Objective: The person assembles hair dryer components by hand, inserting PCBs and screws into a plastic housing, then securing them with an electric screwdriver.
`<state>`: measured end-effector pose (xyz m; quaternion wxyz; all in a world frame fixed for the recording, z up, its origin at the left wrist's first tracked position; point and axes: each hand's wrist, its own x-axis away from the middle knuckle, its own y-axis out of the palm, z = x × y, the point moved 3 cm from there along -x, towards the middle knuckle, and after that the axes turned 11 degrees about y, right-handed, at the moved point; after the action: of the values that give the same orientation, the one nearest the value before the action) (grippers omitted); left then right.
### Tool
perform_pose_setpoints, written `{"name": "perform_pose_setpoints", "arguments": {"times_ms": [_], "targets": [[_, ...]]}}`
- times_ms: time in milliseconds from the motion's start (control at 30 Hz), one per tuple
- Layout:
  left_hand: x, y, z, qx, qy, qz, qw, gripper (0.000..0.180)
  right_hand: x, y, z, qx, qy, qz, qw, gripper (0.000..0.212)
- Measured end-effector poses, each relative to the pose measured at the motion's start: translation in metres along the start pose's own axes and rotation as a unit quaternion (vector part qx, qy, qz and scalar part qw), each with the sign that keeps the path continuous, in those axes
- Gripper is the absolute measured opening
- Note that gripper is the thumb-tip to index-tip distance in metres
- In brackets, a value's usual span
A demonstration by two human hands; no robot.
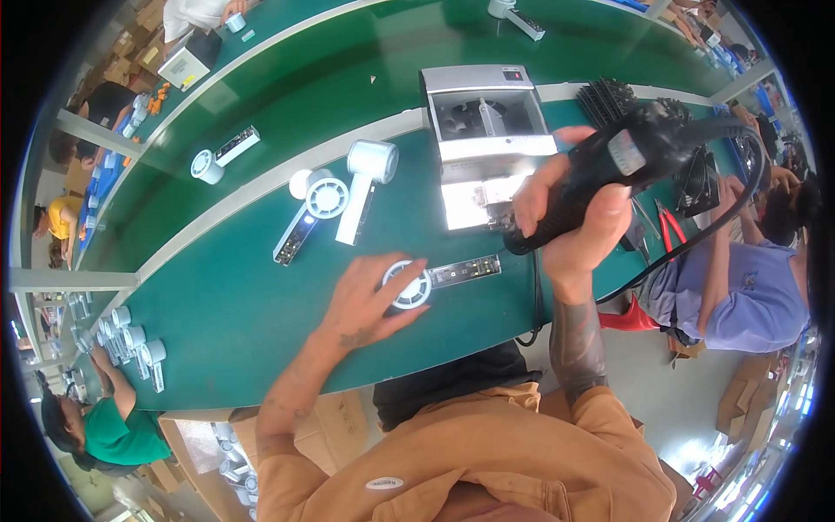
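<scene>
My left hand [372, 300] is closed around the round white head of a small handheld fan [407, 284]. The fan lies flat on the green table, and its uncovered handle [467, 271] points right, showing a circuit board inside. A black corded electric screwdriver [600, 174] is gripped in my right hand [570, 213]. Its tip is at the bright front of a grey and white screw feeder [487, 143]. Two more white fans, one with an open handle [298, 237] and one lying beside it [372, 165], rest left of the feeder.
A green conveyor belt [339, 96] beyond the table carries several spaced fan parts. Red-handled pliers [668, 228] and black screw racks [609, 100] lie at the right. A co-worker in a purple shirt [739, 291] sits right; another in green [130, 426] is left. The screwdriver's cable [696, 239] loops at right.
</scene>
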<state>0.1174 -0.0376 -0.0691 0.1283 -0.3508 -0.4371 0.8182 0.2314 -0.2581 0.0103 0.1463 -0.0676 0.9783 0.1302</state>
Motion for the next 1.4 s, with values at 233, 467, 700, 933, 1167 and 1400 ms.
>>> {"name": "perform_pose_setpoints", "arguments": {"times_ms": [233,467,700,933,1167,1400], "targets": [[-0.004,0.000,-0.002,-0.003,0.012,-0.011,1.000,0.066,-0.004,-0.006,-0.033,-0.208,-0.199,-0.046,0.957,0.090],[-0.003,-0.001,0.001,0.010,0.004,0.004,1.000,0.061,-0.048,-0.012,-0.044,0.109,-0.315,0.184,0.925,0.100],[-0.003,-0.002,0.000,-0.002,0.002,-0.010,1.000,0.065,-0.016,-0.005,-0.083,-0.176,-0.343,0.003,0.923,0.098],[0.000,-0.003,0.000,0.003,-0.002,-0.001,1.000,0.063,-0.031,0.026,-0.036,0.058,-0.142,-0.006,0.988,0.075],[-0.001,-0.001,0.000,0.011,-0.011,-0.004,1.000,0.061,-0.026,0.029,-0.023,0.084,-0.139,0.002,0.987,0.069],[-0.001,-0.003,0.000,0.020,-0.013,0.000,1.000,0.061,0.001,0.013,-0.011,0.036,-0.044,0.018,0.998,0.081]]}}
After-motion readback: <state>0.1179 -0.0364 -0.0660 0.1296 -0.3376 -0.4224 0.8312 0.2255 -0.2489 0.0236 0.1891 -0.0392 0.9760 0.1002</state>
